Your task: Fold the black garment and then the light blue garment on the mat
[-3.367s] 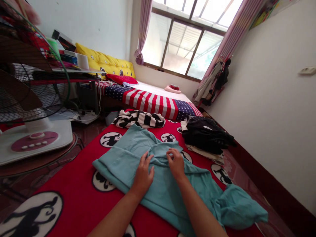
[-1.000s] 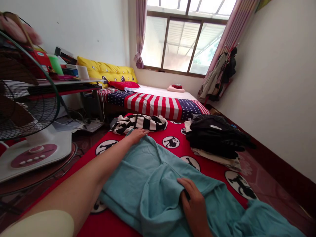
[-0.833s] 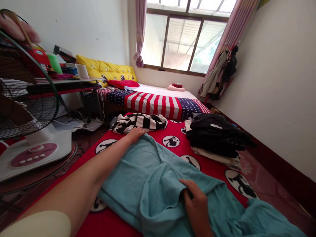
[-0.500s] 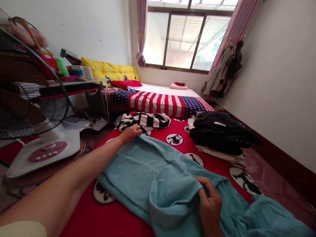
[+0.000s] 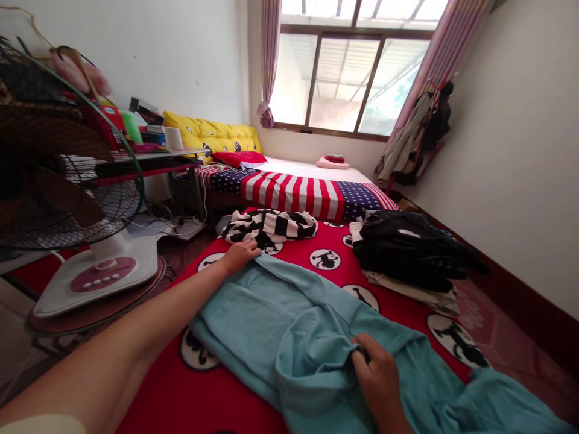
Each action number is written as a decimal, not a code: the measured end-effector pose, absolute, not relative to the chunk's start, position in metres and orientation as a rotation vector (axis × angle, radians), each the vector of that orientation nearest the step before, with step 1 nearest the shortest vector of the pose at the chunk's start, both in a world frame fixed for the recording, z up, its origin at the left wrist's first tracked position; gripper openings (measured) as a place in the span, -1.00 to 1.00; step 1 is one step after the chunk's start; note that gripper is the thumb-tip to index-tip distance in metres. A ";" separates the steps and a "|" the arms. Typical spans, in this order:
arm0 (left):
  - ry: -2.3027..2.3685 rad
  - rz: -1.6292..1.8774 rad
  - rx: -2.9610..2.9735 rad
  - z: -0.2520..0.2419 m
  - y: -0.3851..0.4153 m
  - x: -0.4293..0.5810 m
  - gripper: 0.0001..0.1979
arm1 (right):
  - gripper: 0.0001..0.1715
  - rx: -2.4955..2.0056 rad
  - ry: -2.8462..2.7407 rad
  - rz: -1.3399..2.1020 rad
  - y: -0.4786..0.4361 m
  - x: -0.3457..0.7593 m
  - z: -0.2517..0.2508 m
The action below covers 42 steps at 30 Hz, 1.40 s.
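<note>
A teal garment (image 5: pixel 253 307) lies spread and partly bunched over a red cover (image 5: pixel 154 398) with round black-and-white figures. My left hand (image 5: pixel 243 255), arm stretched forward, has its fingers closed on the garment's far left corner. Nearer to me and to the right, my right hand (image 5: pixel 377 374) pinches a raised fold of the same cloth between thumb and fingers. Beyond my left hand lies a crumpled black-and-white checked cloth (image 5: pixel 283 226). The garment's right part trails toward the lower right corner.
A pile of dark clothes (image 5: pixel 402 247) sits at the right of the cover. On the left stand a fan (image 5: pixel 97 271) and a cluttered desk (image 5: pixel 158 152). A bed with a striped, starred cover (image 5: pixel 298 191) is below the window.
The view has shifted slightly, moving the room rightward in the frame. My right hand has moved a little left relative to the cloth, its fold still pinched. My left hand keeps the far corner.
</note>
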<state>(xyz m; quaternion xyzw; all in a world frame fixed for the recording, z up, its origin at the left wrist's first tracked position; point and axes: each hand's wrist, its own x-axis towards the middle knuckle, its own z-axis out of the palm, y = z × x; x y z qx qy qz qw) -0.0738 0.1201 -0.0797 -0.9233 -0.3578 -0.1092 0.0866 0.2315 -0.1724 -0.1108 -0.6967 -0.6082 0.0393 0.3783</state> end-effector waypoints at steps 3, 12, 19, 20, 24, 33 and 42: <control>-0.908 -0.185 -2.744 -0.074 0.122 -0.076 -0.69 | -0.82 -1.775 -1.578 0.107 -0.173 0.232 -0.111; -0.946 -0.115 -2.745 -0.051 0.068 -0.024 -0.76 | -0.82 -1.766 -1.545 0.064 -0.173 0.230 -0.113; -0.935 -0.450 -2.853 -0.076 0.036 0.006 -0.74 | -0.85 -1.624 -1.445 0.084 -0.173 0.226 -0.109; -0.934 -0.474 -2.851 -0.077 0.036 0.006 -0.75 | -0.85 -1.580 -1.434 0.111 -0.173 0.226 -0.108; -0.910 -0.585 -2.884 -0.076 0.037 -0.001 -0.74 | -0.85 -1.488 -1.401 0.182 -0.174 0.226 -0.105; -1.012 -0.815 -2.950 -0.101 0.010 -0.011 -0.76 | -0.71 -1.386 -1.230 0.164 -0.177 0.231 -0.095; -0.995 -0.960 -2.978 -0.105 0.007 -0.014 -0.77 | -0.79 -1.786 -1.847 0.212 -0.090 0.184 -0.055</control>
